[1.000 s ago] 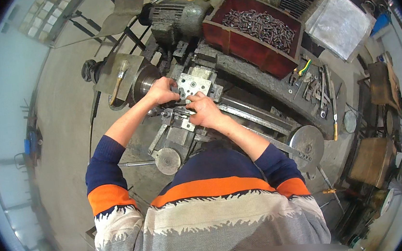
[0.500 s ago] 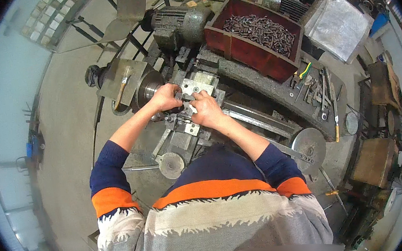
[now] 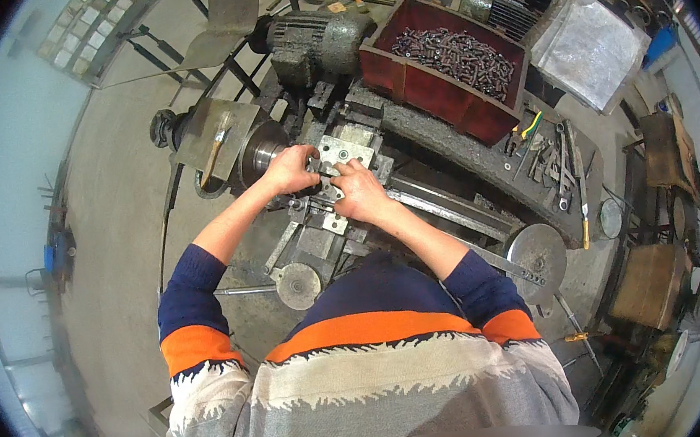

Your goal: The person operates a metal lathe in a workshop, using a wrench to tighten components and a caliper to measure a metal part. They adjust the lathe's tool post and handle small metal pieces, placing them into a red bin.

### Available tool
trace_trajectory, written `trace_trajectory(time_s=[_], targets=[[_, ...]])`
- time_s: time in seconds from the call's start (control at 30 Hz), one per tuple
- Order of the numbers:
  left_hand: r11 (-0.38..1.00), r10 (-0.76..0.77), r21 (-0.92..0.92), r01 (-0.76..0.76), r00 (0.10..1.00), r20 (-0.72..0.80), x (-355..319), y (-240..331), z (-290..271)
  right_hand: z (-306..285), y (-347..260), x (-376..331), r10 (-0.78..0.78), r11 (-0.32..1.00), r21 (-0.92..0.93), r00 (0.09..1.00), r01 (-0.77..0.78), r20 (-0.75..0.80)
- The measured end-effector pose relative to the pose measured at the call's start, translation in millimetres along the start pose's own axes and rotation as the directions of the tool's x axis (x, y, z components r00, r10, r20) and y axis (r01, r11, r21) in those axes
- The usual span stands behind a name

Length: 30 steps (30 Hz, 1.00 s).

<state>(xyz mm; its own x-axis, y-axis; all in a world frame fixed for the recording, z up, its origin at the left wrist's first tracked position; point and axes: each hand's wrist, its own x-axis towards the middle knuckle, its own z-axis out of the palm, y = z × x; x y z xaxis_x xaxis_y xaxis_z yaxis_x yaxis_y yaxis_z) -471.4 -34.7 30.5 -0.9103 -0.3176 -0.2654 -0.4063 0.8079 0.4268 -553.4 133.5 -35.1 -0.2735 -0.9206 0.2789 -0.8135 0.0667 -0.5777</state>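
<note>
Both hands are at the middle of a small lathe, between its round chuck (image 3: 254,153) and the metal tool block (image 3: 346,153) on the carriage. My left hand (image 3: 290,172) is closed beside the chuck, thumb and fingers bent inward around a small part too hidden to name. Just to its right, my right hand (image 3: 359,192) has its fingers curled against the front of the tool block; what they grip is also hidden. Below the hands sits a round handwheel (image 3: 298,286) of the carriage.
A wooden-handled brush (image 3: 217,151) lies on the headstock cover. Behind the lathe stand an electric motor (image 3: 312,43) and a red bin (image 3: 439,96) of small metal pieces. Wrenches (image 3: 564,166) and other hand tools lie at right, beyond a large metal disc (image 3: 537,261).
Both hands stay at nearly the same spot, with only slight finger movement. The small dark bar seen between them earlier is no longer visible.
</note>
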Motion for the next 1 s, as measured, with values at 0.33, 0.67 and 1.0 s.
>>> trace_trajectory(time_s=[0.33,0.67,1.0], targets=[[0.991,0.104,0.077,-0.105,0.994,0.022,-2,6,-5,2,-11,6,-0.016,1.0,0.023,1.0,0.016,-0.022],[0.992,0.105,0.078,-0.102,0.994,-0.026,-3,4,-1,8,-11,3,0.004,1.0,0.018,0.999,-0.003,-0.047],[0.994,0.105,-0.016,-0.104,0.993,0.057,-7,2,-11,-4,-12,-4,0.006,0.999,0.046,0.999,-0.005,-0.038]])
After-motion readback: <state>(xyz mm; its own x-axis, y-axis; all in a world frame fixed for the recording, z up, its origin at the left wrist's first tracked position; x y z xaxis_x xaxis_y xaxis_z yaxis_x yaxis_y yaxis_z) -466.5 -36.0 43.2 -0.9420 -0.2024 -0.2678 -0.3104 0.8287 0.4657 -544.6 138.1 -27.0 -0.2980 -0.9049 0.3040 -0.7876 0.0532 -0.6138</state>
